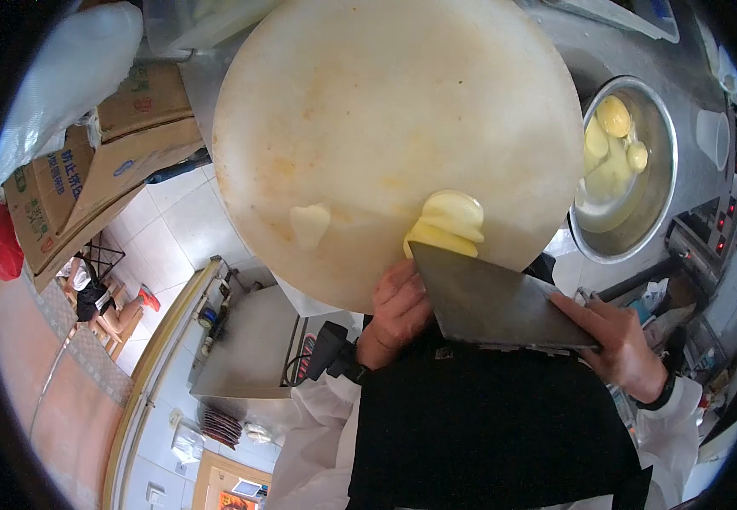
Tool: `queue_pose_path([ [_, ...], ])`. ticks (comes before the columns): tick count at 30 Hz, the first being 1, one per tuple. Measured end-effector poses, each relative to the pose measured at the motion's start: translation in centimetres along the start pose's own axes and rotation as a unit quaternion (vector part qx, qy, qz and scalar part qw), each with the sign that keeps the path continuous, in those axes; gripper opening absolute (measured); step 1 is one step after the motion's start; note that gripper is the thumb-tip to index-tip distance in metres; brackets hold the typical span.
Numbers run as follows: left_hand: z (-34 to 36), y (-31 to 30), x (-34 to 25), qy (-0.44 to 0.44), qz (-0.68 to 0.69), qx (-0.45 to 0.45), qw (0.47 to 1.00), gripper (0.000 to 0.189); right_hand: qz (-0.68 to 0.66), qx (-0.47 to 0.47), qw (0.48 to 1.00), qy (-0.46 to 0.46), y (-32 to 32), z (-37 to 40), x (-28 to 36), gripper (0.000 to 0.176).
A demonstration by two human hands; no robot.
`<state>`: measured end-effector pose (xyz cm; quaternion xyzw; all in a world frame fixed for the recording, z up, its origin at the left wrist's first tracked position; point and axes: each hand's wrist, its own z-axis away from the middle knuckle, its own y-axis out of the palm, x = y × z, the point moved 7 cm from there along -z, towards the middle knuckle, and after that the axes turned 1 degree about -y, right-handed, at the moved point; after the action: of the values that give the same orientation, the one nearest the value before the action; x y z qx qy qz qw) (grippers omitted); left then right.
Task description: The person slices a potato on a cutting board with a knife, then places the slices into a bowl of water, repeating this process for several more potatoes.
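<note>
My right hand [611, 340] is wrapped around the near end of a cleaver [504, 297], whose wide dark blade slants over the front edge of a round cutting board [368, 102]. Sliced peeled potato [452, 214] lies in an overlapping stack on the board, partly covered by the blade's far corner. My left hand [399, 306] is closed, fingers curled beside that blade corner, just nearer to me than the slices. Whatever its fingertips press on is hidden. Apart from the stack, one pale flat piece of potato [310, 225] rests farther left on the board.
On the right, a metal bowl [673, 170] holds peeled potatoes in water, with a white cup [712, 138] beyond it. Cardboard boxes [105, 144] stand at the left. A seated person [100, 297] is partly visible in the background, beyond the tiled floor [164, 221].
</note>
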<state>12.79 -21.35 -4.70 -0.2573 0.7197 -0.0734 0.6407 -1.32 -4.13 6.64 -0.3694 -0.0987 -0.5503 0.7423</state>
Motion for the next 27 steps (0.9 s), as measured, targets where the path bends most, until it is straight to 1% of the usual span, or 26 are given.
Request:
queue_pose_path([
  [1, -0.1, 0.0, 0.3, -0.03, 0.026, 0.004, 0.999, 0.026, 0.0, 0.006, 1.0, 0.002, -0.1, 0.4, 0.1, 0.078],
  [5, -0.5, 0.0, 0.3, -0.014, 0.031, -0.001, 0.999, 0.025, 0.005, -0.007, 1.0, -0.001, 0.2, -0.4, 0.5, 0.076],
  [7, -2.2, -1.6, -2.0, 0.084, -0.092, -0.048, 0.991, 0.024, -0.025, -0.031, 0.999, -0.008, 0.7, -2.1, 0.1, 0.075],
  [10, -2.1, -1.7, -2.0, 0.107, -0.074, -0.073, 0.989, 0.023, -0.028, -0.031, 0.999, -0.018, 1.4, -3.3, -0.1, 0.074],
  [13, -2.2, -1.7, -2.1, 0.102, -0.093, -0.062, 0.988, 0.023, -0.013, -0.015, 1.0, -0.009, 1.3, -2.3, -0.4, 0.074],
  [14, -1.0, -1.1, -2.0, 0.102, -0.093, -0.062, 0.988, 0.023, -0.013, -0.014, 1.0, -0.008, 0.9, -1.7, -0.4, 0.074],
  [15, 1.2, 0.2, 1.0, -0.087, 0.042, -0.04, 0.995, 0.023, -0.017, -0.01, 1.0, -0.016, 0.4, -0.9, -0.1, 0.074],
  [16, 2.8, 1.6, 3.3, -0.271, 0.174, -0.016, 0.946, 0.022, -0.021, -0.007, 0.999, -0.023, 0.1, -0.3, 0.2, 0.074],
  [17, 3.2, 1.9, 3.4, -0.272, 0.176, -0.015, 0.946, 0.022, -0.021, -0.006, 1.0, -0.022, -0.1, -0.1, 0.4, 0.074],
  [19, 2.1, 1.4, 2.6, -0.239, 0.163, -0.034, 0.957, 0.021, -0.007, 0.002, 1.0, 0.002, -0.1, 0.2, 0.4, 0.072],
  [20, 1.5, 0.9, 2.6, -0.238, 0.163, -0.034, 0.957, 0.021, -0.007, 0.002, 1.0, 0.003, 0.0, -0.1, 0.5, 0.072],
  [21, -0.7, -0.7, 0.7, -0.109, 0.074, -0.039, 0.991, 0.021, -0.019, -0.003, 1.0, 0.008, 0.1, -0.8, 0.6, 0.071],
  [22, -1.9, -1.4, -1.3, 0.024, -0.018, -0.043, 0.999, 0.021, -0.032, -0.008, 0.999, 0.013, 0.3, -1.5, 0.6, 0.069],
  [23, -2.3, -1.4, -1.3, 0.024, -0.019, -0.043, 0.999, 0.021, -0.032, -0.009, 0.999, 0.013, 0.6, -2.4, 0.7, 0.069],
  [25, -2.8, -1.8, -2.4, 0.089, -0.083, -0.09, 0.988, 0.019, -0.073, 0.0, 0.997, 0.01, 1.3, -4.0, 0.6, 0.061],
  [26, -3.1, -2.0, -2.6, 0.092, -0.087, -0.092, 0.988, 0.019, -0.072, -0.003, 0.997, 0.005, 1.6, -4.2, 0.5, 0.061],
  [27, -3.3, -2.0, -2.8, 0.08, -0.099, -0.074, 0.989, 0.023, -0.075, -0.032, 0.997, -0.016, 1.6, -4.1, 0.6, 0.062],
])
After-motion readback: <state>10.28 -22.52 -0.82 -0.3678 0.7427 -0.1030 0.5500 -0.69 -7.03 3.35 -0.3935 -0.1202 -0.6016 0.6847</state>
